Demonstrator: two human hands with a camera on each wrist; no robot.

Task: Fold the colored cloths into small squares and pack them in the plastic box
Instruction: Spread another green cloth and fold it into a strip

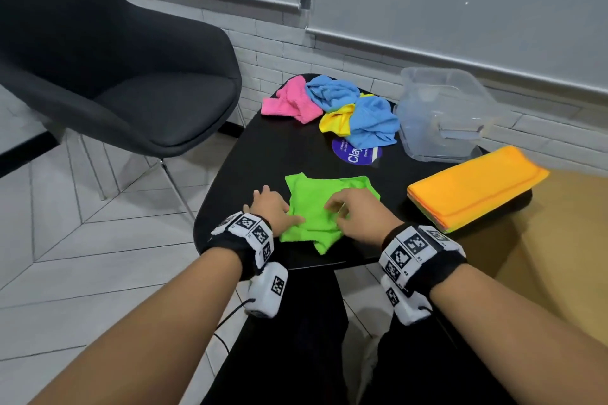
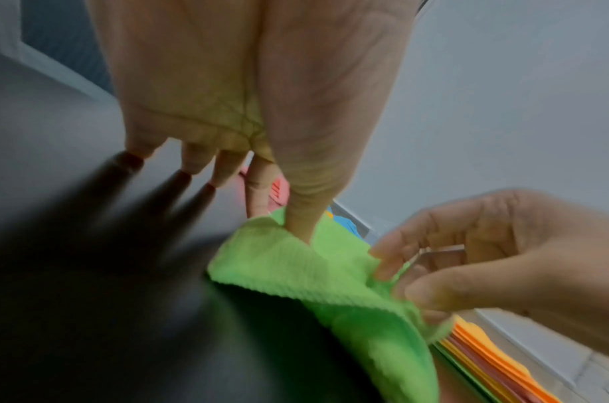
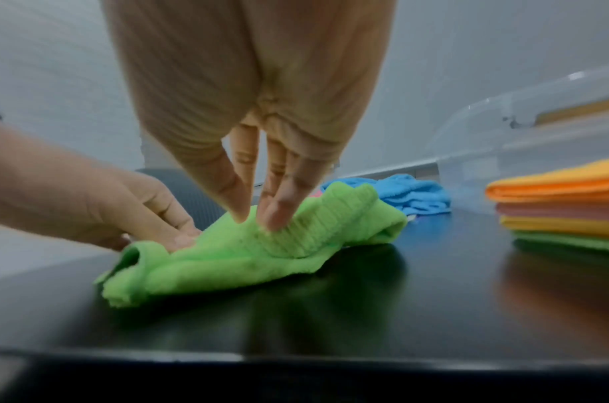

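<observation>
A crumpled bright green cloth (image 1: 324, 210) lies on the black table (image 1: 263, 154) near its front edge. My left hand (image 1: 273, 207) lies at the cloth's left edge, fingers spread straight on the table, thumb (image 2: 301, 218) pressing the cloth down. My right hand (image 1: 345, 210) pinches a raised fold of the green cloth (image 3: 247, 259) between thumb (image 3: 239, 201) and fingers. The clear plastic box (image 1: 441, 115) stands at the table's far right; nothing is visible inside it. Unfolded pink (image 1: 289, 102), blue (image 1: 365, 112) and yellow (image 1: 334, 123) cloths are heaped at the far side.
A stack of flat cloths with an orange one (image 1: 473, 187) on top lies at the right edge, in front of the box. A purple round label (image 1: 357, 153) lies mid-table. A black chair (image 1: 115, 69) stands to the left, and a white brick wall runs behind.
</observation>
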